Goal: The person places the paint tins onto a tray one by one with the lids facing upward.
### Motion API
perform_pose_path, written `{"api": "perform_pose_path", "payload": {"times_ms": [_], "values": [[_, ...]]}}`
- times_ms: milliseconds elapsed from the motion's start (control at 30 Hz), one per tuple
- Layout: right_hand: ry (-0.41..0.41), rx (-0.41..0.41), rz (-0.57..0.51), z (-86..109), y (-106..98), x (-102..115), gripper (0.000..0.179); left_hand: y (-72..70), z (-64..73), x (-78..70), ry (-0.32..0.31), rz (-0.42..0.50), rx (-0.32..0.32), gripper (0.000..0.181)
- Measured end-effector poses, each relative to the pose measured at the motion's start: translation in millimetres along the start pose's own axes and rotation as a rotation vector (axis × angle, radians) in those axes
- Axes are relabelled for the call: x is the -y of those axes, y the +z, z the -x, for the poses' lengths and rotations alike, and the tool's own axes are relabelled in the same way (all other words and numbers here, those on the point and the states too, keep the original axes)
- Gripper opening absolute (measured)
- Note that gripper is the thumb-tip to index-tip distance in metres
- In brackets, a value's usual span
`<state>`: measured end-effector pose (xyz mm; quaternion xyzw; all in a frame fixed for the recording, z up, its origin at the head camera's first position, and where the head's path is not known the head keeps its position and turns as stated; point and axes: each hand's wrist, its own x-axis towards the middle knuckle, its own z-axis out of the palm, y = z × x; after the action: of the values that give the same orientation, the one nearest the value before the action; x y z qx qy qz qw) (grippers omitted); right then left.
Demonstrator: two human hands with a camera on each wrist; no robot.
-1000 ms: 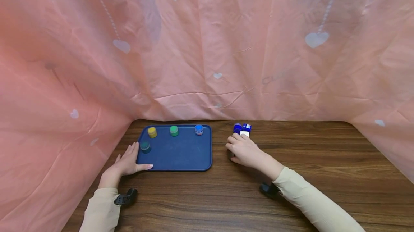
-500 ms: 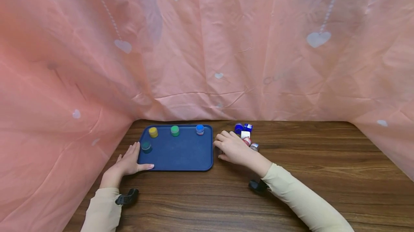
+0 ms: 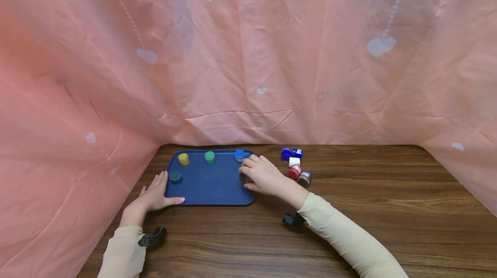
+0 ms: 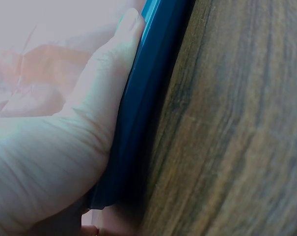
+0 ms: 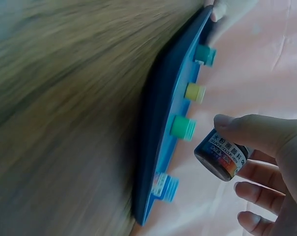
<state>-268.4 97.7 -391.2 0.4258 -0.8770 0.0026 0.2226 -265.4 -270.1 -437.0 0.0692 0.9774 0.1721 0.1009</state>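
Observation:
A small dark paint jar (image 5: 220, 155) with a printed label is pinched between the thumb and fingers of my right hand (image 3: 263, 176), over the right side of the blue tray (image 3: 211, 187). In the head view the hand mostly hides this jar. My left hand (image 3: 154, 192) rests at the tray's left end, fingers extended along the side and thumb on the front rim. On the tray stand a yellow jar (image 3: 184, 159), a green jar (image 3: 209, 157), a blue jar (image 3: 239, 155) and a dark teal jar (image 3: 176, 177).
Right of the tray, a cluster on the wooden table (image 3: 372, 196) holds dark blue jars (image 3: 286, 154), a white jar (image 3: 294, 162), a red jar (image 3: 294, 172) and a greyish-brown jar (image 3: 304, 179). A pink curtain (image 3: 248, 54) hangs behind and along both sides.
My right hand has moved left from the jar cluster to over the tray, carrying the dark paint jar. The red and greyish-brown jars have come into view. My left hand stays put.

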Motion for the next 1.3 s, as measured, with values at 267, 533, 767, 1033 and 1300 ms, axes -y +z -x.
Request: {"api": "perform_pose_path", "payload": {"times_ms": [267, 533, 767, 1033, 1300], "values": [[0.014, -0.014, -0.093, -19.3, 3, 8, 0.034, -1.1, 2.0, -1.8, -0.005, -0.001, 0.007, 0.130], [0.103, 0.008, -0.180, -40.1, 10, 16, 0.035, -2.1, 1.9, -2.0, 0.001, -0.002, 0.002, 0.129], [0.177, 0.007, -0.264, -59.7, 19, 25, 0.034, -4.4, 2.7, -2.7, 0.007, 0.002, 0.002, 0.129], [0.291, 0.028, -0.318, -75.6, 33, 38, 0.035, -3.8, 2.5, -1.0, -0.001, 0.020, 0.008, 0.130], [0.399, 0.022, -0.404, -86.4, 44, 50, 0.035, -4.1, 2.3, -0.2, -0.004, 0.017, 0.010, 0.130]]}}
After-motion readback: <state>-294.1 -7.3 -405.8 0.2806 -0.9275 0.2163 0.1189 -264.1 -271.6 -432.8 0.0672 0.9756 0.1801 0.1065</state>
